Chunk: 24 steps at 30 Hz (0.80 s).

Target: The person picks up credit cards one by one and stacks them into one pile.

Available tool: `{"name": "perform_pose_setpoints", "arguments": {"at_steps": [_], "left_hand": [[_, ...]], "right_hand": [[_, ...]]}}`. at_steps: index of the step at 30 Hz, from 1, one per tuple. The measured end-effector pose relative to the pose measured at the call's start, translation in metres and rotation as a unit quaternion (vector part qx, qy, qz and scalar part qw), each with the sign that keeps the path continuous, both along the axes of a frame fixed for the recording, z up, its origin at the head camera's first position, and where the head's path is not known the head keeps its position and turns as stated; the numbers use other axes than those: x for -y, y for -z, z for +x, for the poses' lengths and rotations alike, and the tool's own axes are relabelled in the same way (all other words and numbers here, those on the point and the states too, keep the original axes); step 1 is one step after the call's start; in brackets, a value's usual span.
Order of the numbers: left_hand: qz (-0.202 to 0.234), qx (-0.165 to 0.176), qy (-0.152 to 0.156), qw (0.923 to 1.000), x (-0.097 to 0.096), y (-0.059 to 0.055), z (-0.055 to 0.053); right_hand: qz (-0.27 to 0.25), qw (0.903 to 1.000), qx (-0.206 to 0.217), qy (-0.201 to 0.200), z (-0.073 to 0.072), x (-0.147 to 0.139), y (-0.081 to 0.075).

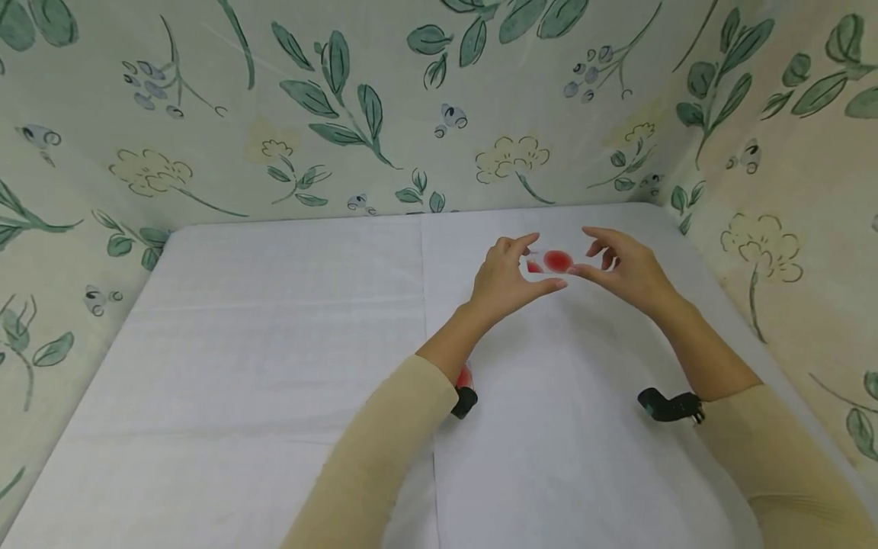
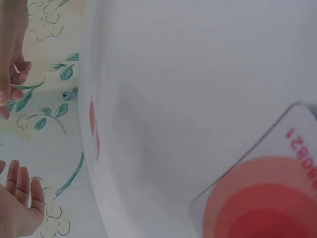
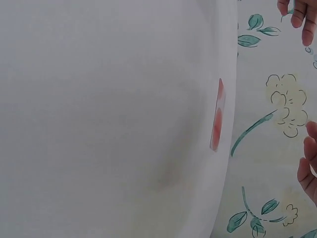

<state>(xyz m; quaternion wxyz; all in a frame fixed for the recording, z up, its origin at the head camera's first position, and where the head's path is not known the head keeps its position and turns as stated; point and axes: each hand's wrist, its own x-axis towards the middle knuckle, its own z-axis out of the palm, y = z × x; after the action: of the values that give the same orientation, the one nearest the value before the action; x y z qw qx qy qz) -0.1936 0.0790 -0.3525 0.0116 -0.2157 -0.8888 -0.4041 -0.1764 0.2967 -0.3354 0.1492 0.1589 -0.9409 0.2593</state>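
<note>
A flat card with red round shapes (image 1: 558,261) lies on the white table at the far right; its left end is partly hidden by my left hand. Over its left side is my left hand (image 1: 509,278), with thumb and fingers spread apart. My right hand (image 1: 627,267) hovers opposite, its thumb tip overlapping the card's right edge in the head view. From the right wrist, the card (image 3: 217,119) shows flat, with the hands apart from it. Another card with red circles and printed red digits (image 2: 267,213) lies below my left forearm, mostly hidden in the head view.
The white-covered table (image 1: 274,343) extends left and toward me. Behind it stands a leaf-and-flower patterned cloth (image 1: 384,99), which also borders both sides. Black devices sit by the left cuff (image 1: 464,402) and right cuff (image 1: 668,406).
</note>
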Motion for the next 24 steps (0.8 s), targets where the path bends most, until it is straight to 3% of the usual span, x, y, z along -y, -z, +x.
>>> {"name": "perform_pose_setpoints", "arguments": {"at_steps": [4, 9, 14, 18, 24], "left_hand": [[0.001, 0.019, -0.021, 0.9996, -0.008, 0.009, -0.004], [-0.007, 0.037, -0.048, 0.9981, -0.014, 0.022, -0.008], [-0.073, 0.019, -0.069, 0.9948, -0.013, 0.034, -0.016], [-0.123, 0.014, -0.066, 0.9901, -0.014, 0.042, -0.022], [-0.164, 0.042, -0.048, 0.9844, -0.024, 0.054, -0.027]], "right_hand": [[0.011, 0.9998, 0.014, 0.009, -0.007, -0.005, 0.006], [0.03, 0.997, 0.065, 0.031, -0.012, -0.011, 0.014], [0.047, 0.9924, 0.109, 0.031, -0.014, -0.017, 0.019], [0.051, 0.9884, 0.14, 0.029, -0.017, -0.022, 0.024], [0.056, 0.9771, 0.203, 0.03, -0.024, -0.026, 0.035]]}}
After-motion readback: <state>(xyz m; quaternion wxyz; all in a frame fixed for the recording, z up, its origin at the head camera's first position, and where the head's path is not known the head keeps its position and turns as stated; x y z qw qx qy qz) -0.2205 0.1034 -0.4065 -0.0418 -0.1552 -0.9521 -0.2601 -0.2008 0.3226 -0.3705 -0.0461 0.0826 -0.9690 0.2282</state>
